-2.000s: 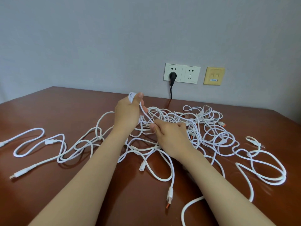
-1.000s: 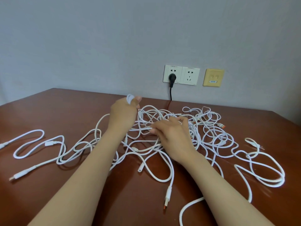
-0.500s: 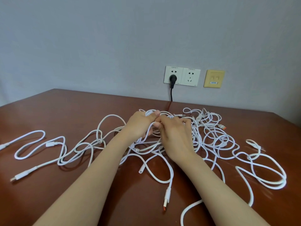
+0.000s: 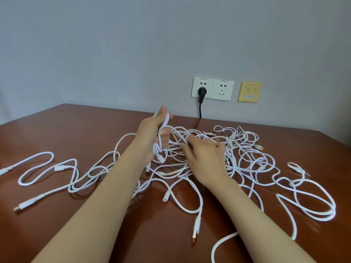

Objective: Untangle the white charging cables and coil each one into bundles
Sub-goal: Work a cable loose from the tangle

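Glossy wooden table [image 4: 76, 130]; matt cables [image 4: 190, 204].

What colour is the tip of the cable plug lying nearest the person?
Orange: the plug tip on its white body, seen best in the head view.

1. The white charging cables [image 4: 245, 168] lie knotted in a loose heap mid-worktop [image 4: 79, 128], many thin strands crossing over one another.
2. A folded bunch of strands [image 4: 161, 145] stands raised above the heap, clasped in the left grip [image 4: 150, 135].
3. Long loops [image 4: 36, 168] snake away to the left, flat, ending in white plugs [image 4: 20, 205].
4. One strand runs toward the near edge and ends in an orange-tipped plug [image 4: 195, 232].
5. Wide loops [image 4: 313, 211] spread out flat on the right; another orange-tipped plug [image 4: 259, 148] lies at the heap's far right.
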The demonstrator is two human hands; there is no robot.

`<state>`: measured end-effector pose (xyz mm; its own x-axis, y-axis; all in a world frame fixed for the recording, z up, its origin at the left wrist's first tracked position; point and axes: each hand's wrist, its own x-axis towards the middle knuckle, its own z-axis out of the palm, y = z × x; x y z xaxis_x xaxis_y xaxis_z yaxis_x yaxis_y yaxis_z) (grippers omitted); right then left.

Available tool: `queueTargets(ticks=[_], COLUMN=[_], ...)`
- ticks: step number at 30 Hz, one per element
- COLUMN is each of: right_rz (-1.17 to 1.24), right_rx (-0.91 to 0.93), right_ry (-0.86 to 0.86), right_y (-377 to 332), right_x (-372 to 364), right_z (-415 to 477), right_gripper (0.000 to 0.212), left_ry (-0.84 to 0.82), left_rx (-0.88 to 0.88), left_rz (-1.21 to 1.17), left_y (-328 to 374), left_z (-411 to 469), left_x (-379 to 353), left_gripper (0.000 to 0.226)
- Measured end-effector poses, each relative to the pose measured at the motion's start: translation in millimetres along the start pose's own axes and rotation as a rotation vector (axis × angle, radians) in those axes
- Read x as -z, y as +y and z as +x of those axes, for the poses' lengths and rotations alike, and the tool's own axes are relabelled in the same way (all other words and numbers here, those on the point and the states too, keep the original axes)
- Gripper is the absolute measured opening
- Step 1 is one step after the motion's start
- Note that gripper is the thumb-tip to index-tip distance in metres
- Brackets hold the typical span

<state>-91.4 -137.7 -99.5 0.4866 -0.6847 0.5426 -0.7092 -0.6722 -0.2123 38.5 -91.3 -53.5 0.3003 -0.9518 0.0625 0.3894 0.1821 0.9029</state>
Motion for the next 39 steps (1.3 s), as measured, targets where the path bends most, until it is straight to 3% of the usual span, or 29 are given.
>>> queueTargets(ticks=[3, 7, 11, 14, 17, 20, 24, 27, 30, 35, 39], right_rz=[0.035, 0.060, 0.221, 0.186, 0.164, 0.174, 0.199, 0.141, 0.077, 0.021, -0.117], right_rx=[0.005, 0.079, 0.033, 0.031, -0.001, -0.027, -0.053, -0.023, 0.011, 0.053, 0.136], right_ry=[0.023, 0.116, 0.200, 0.216, 0.215, 0.222, 0.207, 0.200, 0.214, 0.208, 0.408], right_y=[-1.1, 3.1, 5.9, 4.8, 5.4, 6.4, 7.3, 7.7, 5.9, 4.6, 7.0], right_x=[0.7, 1.8, 0.0, -0.7, -0.2, -0.2, 0.8, 0.2, 1.3, 2.0, -4.1], right_z=[-1.4, -1.5, -0.1, -0.1, 1.0, 2.1, 1.2, 1.5, 1.9, 1.2, 2.8], right_gripper=[0.027, 0.033, 0.032, 0.036, 0.030, 0.031, 0.024, 0.023, 0.029, 0.022, 0.027], left_ry=[0.056, 0.201, 0.200, 0.227, 0.149, -0.047, -0.268, -0.267, -0.228, -0.137, -0.069], left_rx=[0.003, -0.100, -0.098, -0.120, -0.142, -0.096, -0.018, -0.022, -0.031, 0.003, 0.011], left_rz=[0.026, 0.544, 0.713, 0.813, 0.937, 0.883, 0.723, 0.709, 0.707, 0.646, 0.701], left_y=[1.6, -0.9, -10.5, -14.5, -18.7, -18.6, -18.2, -20.5, -21.4, -20.6, -20.4], left_z=[1.0, 0.2, 0.9, 1.9, -0.8, -4.0, -5.7, -2.3, 0.0, 1.0, -1.2], left_x=[2.0, -0.3, -1.4, -3.1, -11.1, -11.5, -3.9, -1.8, -1.5, -0.1, -4.7], left_gripper=[0.034, 0.032, 0.039, 0.039, 0.052, 0.057, 0.036, 0.041, 0.032, 0.025, 0.028])
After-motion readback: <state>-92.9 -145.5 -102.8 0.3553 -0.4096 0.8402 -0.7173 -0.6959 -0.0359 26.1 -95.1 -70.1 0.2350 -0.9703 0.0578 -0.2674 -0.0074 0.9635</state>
